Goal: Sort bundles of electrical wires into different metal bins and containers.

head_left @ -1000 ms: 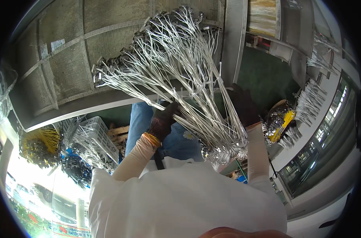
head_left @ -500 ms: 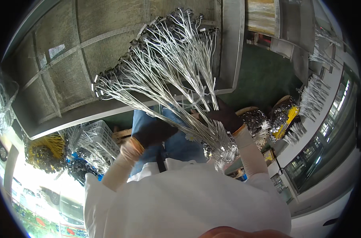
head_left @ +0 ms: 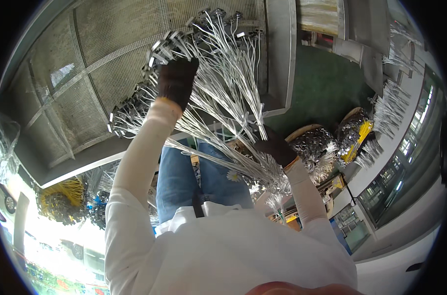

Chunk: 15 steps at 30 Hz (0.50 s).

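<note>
Silver-white cables [head_left: 228,101] with dark metal ends lie at twelve o'clock in a metal tray [head_left: 98,164] with a mesh floor, their gathered tails crossing its near rim toward four o'clock. At three o'clock stands a round basket [head_left: 298,132] heaped with dark metal pieces; beyond it, another heap [head_left: 345,135] includes yellow strands. The left arm stretches toward eleven o'clock, its dark-gloved left hand [head_left: 176,81] over the cables near their metal ends; whether its fingers grasp anything cannot be told. Toward three o'clock, the right hand [head_left: 276,146], also gloved, touches the gathered cables, its fingers' grip hidden.
</note>
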Each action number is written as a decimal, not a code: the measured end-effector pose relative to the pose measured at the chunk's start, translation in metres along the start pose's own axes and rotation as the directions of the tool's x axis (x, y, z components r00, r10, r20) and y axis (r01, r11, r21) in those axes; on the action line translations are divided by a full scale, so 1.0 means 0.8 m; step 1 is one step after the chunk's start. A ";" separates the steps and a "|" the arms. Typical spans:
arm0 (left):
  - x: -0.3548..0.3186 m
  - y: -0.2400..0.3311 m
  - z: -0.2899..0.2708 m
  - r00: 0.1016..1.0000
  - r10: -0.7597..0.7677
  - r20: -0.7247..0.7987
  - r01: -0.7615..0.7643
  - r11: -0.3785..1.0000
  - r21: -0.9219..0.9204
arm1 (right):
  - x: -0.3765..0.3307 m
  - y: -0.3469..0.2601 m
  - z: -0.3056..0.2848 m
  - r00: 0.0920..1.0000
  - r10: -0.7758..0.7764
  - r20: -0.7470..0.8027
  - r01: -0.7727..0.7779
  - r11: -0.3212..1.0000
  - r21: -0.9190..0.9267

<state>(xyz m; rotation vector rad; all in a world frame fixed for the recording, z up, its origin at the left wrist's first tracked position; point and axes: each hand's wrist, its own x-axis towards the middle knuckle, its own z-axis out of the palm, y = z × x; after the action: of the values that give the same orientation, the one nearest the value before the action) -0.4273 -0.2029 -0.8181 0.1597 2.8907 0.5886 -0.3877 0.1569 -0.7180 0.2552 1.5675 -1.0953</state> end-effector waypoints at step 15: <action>-0.147 0.004 -0.002 0.910 -0.345 0.230 0.297 0.929 0.220 | 0.006 0.017 -0.006 0.990 0.109 0.090 -0.127 0.965 0.228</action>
<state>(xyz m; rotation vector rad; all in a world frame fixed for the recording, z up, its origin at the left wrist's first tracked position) -0.3128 -0.2172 -0.7961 -0.1995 2.6214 0.2238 -0.3837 0.1661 -0.7292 0.4537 1.3380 -1.1818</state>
